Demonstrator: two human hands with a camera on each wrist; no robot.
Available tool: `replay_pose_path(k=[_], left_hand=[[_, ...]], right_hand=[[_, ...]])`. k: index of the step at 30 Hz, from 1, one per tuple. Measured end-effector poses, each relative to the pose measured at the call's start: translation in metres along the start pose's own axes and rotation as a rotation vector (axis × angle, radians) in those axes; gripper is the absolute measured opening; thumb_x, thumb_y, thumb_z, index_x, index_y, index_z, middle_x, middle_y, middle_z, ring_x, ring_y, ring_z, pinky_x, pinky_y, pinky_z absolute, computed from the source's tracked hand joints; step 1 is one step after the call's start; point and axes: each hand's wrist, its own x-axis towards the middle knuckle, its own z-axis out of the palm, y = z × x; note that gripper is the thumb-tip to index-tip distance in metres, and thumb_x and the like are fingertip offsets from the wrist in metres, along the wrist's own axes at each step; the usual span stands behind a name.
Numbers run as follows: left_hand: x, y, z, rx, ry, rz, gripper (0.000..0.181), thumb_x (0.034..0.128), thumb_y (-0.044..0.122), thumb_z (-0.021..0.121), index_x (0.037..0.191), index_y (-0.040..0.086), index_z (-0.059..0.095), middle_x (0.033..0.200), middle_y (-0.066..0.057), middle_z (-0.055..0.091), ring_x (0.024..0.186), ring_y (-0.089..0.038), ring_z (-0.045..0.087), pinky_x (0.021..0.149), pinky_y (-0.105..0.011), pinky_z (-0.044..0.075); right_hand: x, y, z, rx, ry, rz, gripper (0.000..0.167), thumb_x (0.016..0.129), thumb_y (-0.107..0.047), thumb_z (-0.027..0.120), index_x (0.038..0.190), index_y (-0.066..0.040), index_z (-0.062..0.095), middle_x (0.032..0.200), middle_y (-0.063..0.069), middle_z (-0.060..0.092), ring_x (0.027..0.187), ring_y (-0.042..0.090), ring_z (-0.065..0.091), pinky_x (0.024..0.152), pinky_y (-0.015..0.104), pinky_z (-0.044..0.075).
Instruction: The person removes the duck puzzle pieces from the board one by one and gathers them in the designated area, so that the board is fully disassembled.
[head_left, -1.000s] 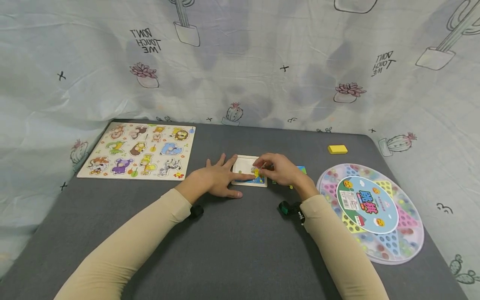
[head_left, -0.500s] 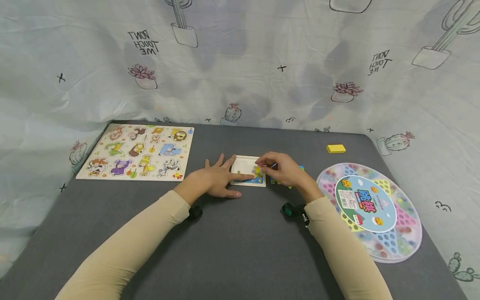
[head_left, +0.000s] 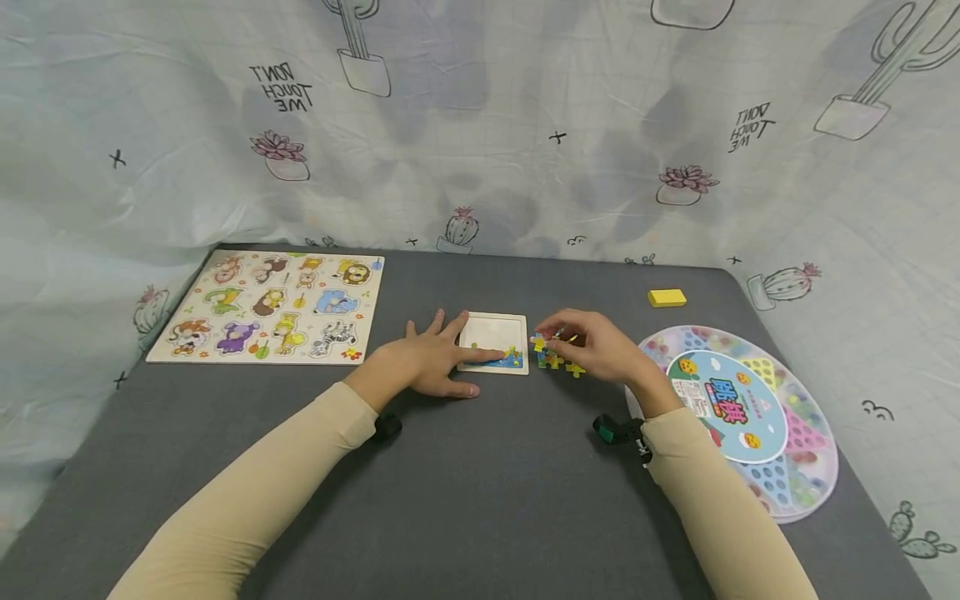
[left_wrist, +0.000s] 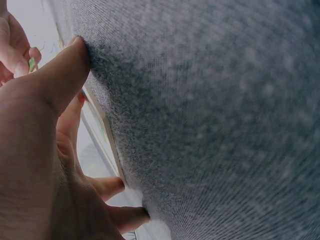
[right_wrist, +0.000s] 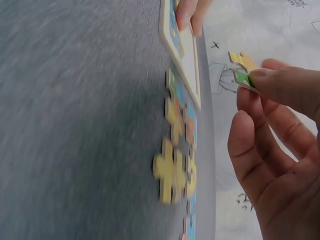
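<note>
My left hand (head_left: 431, 362) lies spread over the left side of a small wooden puzzle tray (head_left: 491, 327), its index finger straight across the tray's lower part. Colourful jigsaw pieces (head_left: 516, 359) lie in the tray's lower right, partly under that finger. My right hand (head_left: 600, 346) is raised to the right of the tray. Between its thumb and fingers it pinches a green and yellow jigsaw piece (right_wrist: 243, 79), seen clearly in the right wrist view. Beneath that hand, several loose pieces (right_wrist: 172, 172) lie on the grey cloth, partly hidden from the head camera.
A wooden board with animal shapes (head_left: 251, 312) lies at the back left. At right sits a round, clear-lidded marble game board (head_left: 806, 433), partly behind the right forearm. A yellow block (head_left: 667, 298) lies behind it. A printed curtain (head_left: 510, 100) hangs along the table's back.
My right hand has moved right, from the tray's right edge to above the loose pieces, still pinching the jigsaw piece. My left hand stays on the tray.
</note>
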Motion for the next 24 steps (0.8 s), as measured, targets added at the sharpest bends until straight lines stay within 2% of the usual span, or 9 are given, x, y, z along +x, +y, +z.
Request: replay_pose_path(k=[7,15,24], left_hand=[[-0.001,0.0,0.001,-0.003,0.009,0.005,0.074,0.0945,0.073,0.051,0.155,0.065,0.01,0.172,-0.012,-0.013,0.155,-0.049,-0.005,0.112,-0.081,0.014],[-0.004,-0.001,0.001,-0.004,0.027,0.03,0.074,0.0951,0.072,0.052,0.157,0.063,0.012,0.172,-0.013,-0.011,0.155,-0.051,-0.003,0.111,-0.082,0.014],[-0.005,0.0,-0.001,-0.004,0.026,0.035,0.074,0.0956,0.072,0.051,0.157,0.062,0.011,0.172,-0.013,-0.012,0.155,-0.051,-0.004,0.111,-0.082,0.013]], right_hand=[[-0.018,0.004,-0.014,-0.022,0.014,0.011,0.026,0.103,-0.011,0.064,0.127,-0.005,0.07,0.118,0.009,0.071,0.096,0.026,0.07,0.076,0.039,0.057],[-0.036,0.005,-0.03,-0.048,0.008,0.083,0.027,0.103,-0.013,0.064,0.129,-0.007,0.069,0.121,0.006,0.071,0.1,0.021,0.068,0.084,0.038,0.057],[-0.049,0.014,-0.036,-0.086,0.0,0.087,0.023,0.103,-0.006,0.063,0.124,-0.003,0.07,0.113,0.011,0.072,0.093,0.026,0.07,0.076,0.033,0.056]])
